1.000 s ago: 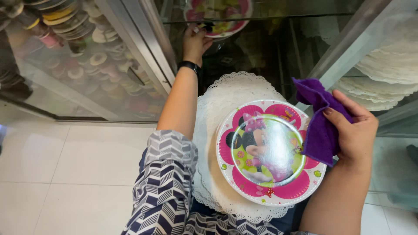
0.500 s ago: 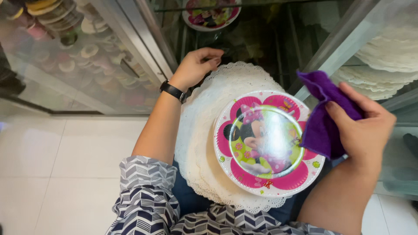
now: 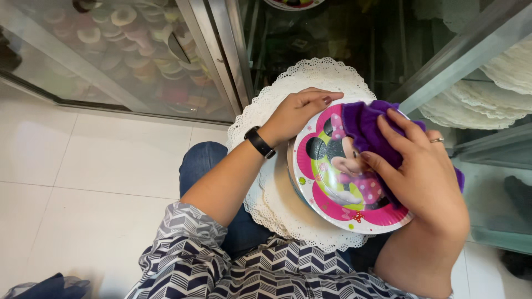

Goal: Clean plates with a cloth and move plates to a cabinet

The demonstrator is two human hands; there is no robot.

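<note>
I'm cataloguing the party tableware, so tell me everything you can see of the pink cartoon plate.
The pink cartoon plate is round, glossy, seemingly paper, with a pink rim, green centre and a cartoon mouse. It lies tilted on a stack of white lace doilies on the person's lap. The left hand steadies its upper edge; the right hand presses a purple cloth onto its face.

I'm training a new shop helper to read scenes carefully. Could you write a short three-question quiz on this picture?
1. True or false: the right hand presses a purple cloth onto the cartoon plate.
2. What does the left hand touch? A) glass door B) plate's rim C) floor
3. What lies under the plate?

Key: 1 true; 2 B; 3 a stack of white lace doilies.
</note>
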